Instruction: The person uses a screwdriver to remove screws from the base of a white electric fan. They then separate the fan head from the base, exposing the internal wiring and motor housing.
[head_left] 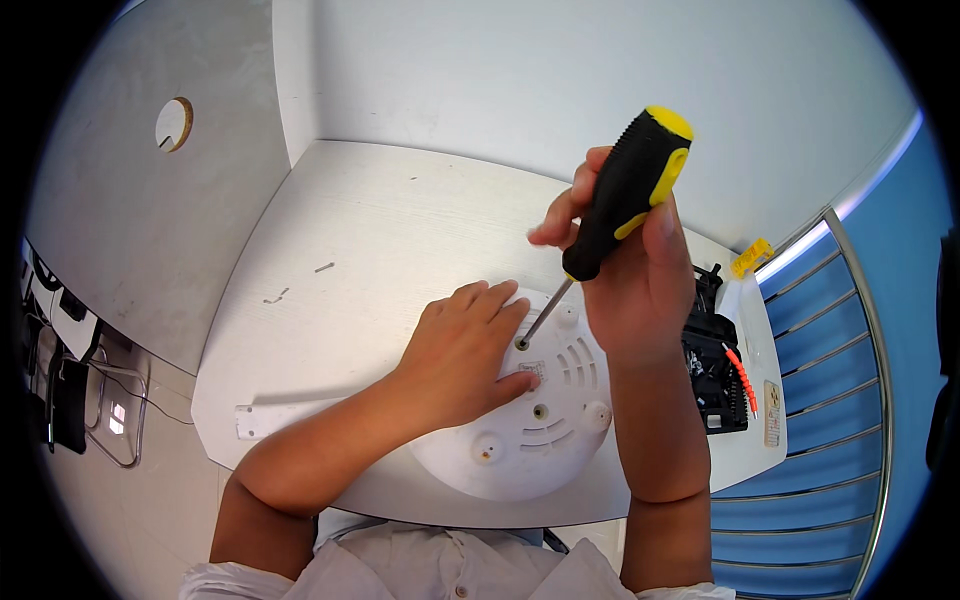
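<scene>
A round white plastic appliance base (480, 470) lies on the table in front of me, with vent slots, round feet and recessed screw holes facing up. My left hand (465, 345) rests flat on its upper left part, fingers stretched out and thumb apart. My right hand (640, 285) holds a screwdriver (630, 190) by its thick black and yellow handle. The tool leans, its handle up and to the right, and its metal shaft reaches down to a screw hole near my left fingertips. The very tip is hidden in that hole.
A white bar (290, 416) sticks out left of the base, partly under my left forearm. Small loose screws (324, 267) lie on the white table (370, 190). At the right stand a black tool case (715, 400), an orange flexible shaft (741, 378) and a metal railing (885, 400).
</scene>
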